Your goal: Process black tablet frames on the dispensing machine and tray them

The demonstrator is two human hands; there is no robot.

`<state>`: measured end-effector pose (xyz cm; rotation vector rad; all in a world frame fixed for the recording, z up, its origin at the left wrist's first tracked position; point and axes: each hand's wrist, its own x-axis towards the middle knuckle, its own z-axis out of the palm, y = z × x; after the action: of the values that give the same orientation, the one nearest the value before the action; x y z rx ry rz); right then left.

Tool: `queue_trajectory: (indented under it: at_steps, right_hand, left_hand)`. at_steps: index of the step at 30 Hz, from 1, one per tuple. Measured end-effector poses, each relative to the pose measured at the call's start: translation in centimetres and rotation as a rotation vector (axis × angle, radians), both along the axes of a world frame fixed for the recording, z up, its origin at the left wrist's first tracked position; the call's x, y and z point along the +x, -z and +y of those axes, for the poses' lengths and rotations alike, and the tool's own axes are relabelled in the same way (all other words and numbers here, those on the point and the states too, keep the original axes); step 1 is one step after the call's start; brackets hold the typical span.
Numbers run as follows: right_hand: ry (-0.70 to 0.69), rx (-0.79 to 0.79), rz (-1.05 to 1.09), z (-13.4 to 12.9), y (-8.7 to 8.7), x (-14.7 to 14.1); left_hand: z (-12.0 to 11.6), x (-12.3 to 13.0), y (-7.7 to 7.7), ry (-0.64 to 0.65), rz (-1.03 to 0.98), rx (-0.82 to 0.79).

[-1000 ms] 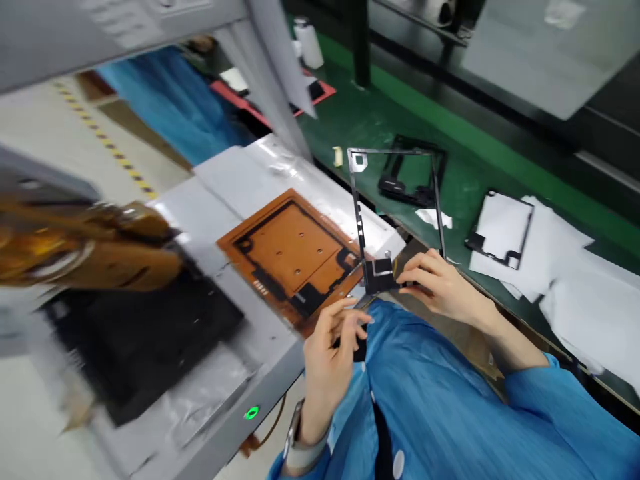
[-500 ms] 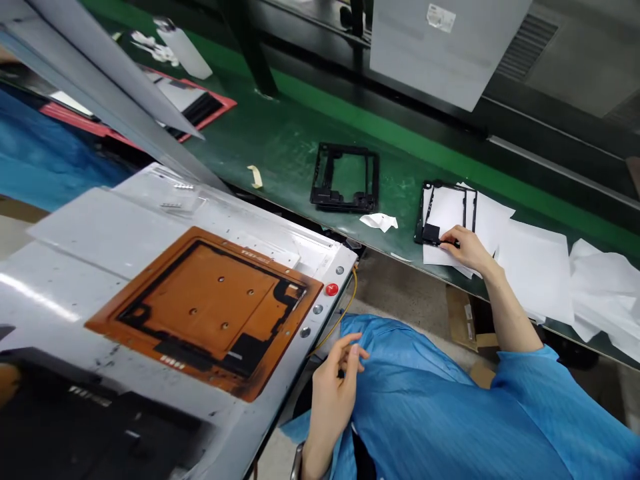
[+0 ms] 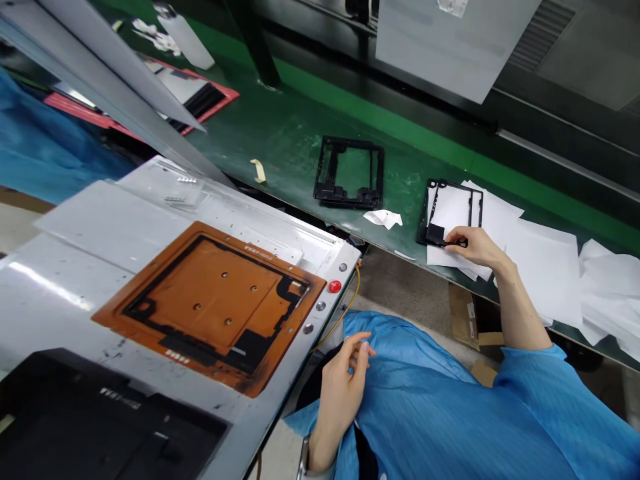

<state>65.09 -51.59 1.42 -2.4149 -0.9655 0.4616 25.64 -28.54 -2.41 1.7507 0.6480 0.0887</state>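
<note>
Clock read from view centre; a second ago the black frame [image 3: 436,235] was held up beside the orange plate [image 3: 200,287]; now it is at 3 o'clock, over the white sheets [image 3: 545,267] on the green surface [image 3: 285,147]; little shift against half a second ago, so the carry is judged to be over and the step in hand to be a laying-down or lining-up, release not yet made.

Hands: well apart from each other; right hand [image 3: 473,245] pinches the frame's near edge, thumb against fingers; left hand [image 3: 346,373], at 6 o'clock before the body, loosely curled, nothing seen in it.

Underneath: a second frame [image 3: 423,223] shows past the held one's left side, edges not quite in line; cannot tell whether the two touch all round; judged the likeliest snag, with the loose, overlapping sheets a lesser one.

Around: orange plate at 8 o'clock on the machine bed [image 3: 65,267], its dark frame-shaped outline in view; black plate [image 3: 75,413] farther out at 8; red button [image 3: 335,287] at 5, by the machine's edge; stacked frames [image 3: 345,193] at 1, apart from the held one; torn white scrap [image 3: 384,219] between 2 and 3, near the stack; pale strip [image 3: 259,171] at 10; red tray [image 3: 225,100] and white bottle [image 3: 187,40] toward 11, well clear of the work; another person's blue sleeve [image 3: 50,140] at 10, far side.
</note>
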Motion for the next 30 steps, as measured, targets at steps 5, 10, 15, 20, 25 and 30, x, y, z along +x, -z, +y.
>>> queue_trajectory:
  at_steps: [5, 10, 15, 20, 25, 30]
  right_hand:
    - [0.070, 0.014, -0.093, -0.5, -1.0, 0.3]
    - [-0.011, -0.122, -0.136, -0.9, -1.8, 0.9]
    - [-0.066, 0.006, -0.290, 4.6, -1.9, -0.1]
    - [-0.270, 0.149, -0.326, 17.9, -0.8, -1.3]
    - [-0.258, 0.002, -0.322, 28.9, 1.0, -0.6]
    - [-0.257, -0.011, -0.282, 31.1, 1.4, 0.6]
  left_hand:
    - [-0.3, 0.0, 0.5, 0.041, 0.016, -0.017]
    - [-0.8, -0.1, 0.6, 0.063, 0.047, -0.046]
    - [-0.8, -0.1, 0.5, 0.057, 0.031, -0.032]
    - [-0.8, -0.4, 0.1, 0.043, 0.001, -0.016]
    - [-1.0, -1.3, -0.2, -0.023, -0.002, 0.003]
    - [-1.1, -2.2, -0.1, -0.105, -0.025, -0.044]
